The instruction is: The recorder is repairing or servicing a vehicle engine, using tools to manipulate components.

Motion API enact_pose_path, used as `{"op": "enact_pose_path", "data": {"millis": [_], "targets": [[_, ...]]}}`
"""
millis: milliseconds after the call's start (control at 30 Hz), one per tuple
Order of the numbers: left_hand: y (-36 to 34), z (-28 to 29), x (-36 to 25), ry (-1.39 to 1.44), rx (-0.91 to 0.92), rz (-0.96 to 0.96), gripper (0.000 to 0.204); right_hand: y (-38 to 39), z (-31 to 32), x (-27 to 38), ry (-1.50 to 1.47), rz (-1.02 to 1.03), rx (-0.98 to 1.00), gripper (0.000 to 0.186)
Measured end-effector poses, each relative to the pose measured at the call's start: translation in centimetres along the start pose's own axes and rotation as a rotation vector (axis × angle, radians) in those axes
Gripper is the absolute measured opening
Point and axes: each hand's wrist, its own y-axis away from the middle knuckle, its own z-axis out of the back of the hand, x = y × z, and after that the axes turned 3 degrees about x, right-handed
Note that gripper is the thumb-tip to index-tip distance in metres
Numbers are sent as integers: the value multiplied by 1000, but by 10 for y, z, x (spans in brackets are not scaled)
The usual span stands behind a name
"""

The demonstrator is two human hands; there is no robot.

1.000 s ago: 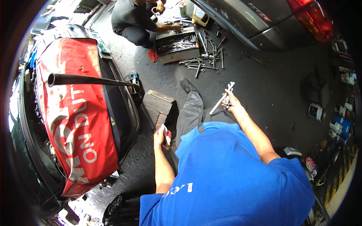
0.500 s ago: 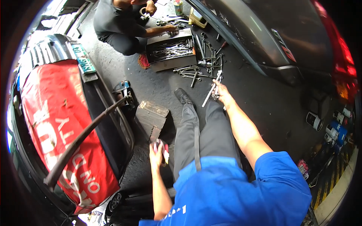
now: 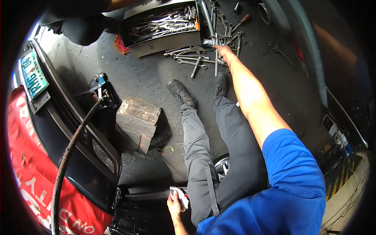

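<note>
My right hand (image 3: 224, 54) is stretched out over a loose pile of tools on the floor, its fingers closed on a long silver wrench (image 3: 216, 67). Whether it holds more tools is hard to tell against the pile. Combination wrenches (image 3: 190, 62) and a T-shaped bar (image 3: 196, 68) lie beside it. A screwdriver (image 3: 243, 19) with a reddish-brown handle lies beyond. Low in view, close to my left leg, my left hand (image 3: 174, 204) is wrapped round a crumpled white-and-pink rag (image 3: 182, 199); a dark part shows in its folds.
An open metal toolbox (image 3: 166, 45) full of wrenches and sockets stands beyond the pile, with a crouching co-worker (image 3: 78, 25) behind its left side. A wooden block (image 3: 137, 117), a jack (image 3: 101, 88) with a long handle (image 3: 68, 150), and a car with a red cover (image 3: 29, 156) are left. Another dark vehicle stands right.
My right hand has carried the wrench forward and down to the tool pile. My left hand, still gripping the rag, is lower in view. The view has shifted, and the toolbox appears nearer.
</note>
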Motion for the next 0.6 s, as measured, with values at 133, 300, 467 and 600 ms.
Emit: {"op": "enact_pose_path", "data": {"millis": [133,300,467,600], "targets": [[4,-8,-39,173,-5,-51,41,-3,-15,35,85,17,57,81],[1,-47,-90,409,175,-209,39,-3,56,43,47,277,19,69],[22,-61,-150,796,410,-172,40,154,40,11,-1173,106,754,85],[37,-98,-208,814,591,-292,40,313,63,37,-1255,100,852,87]]}}
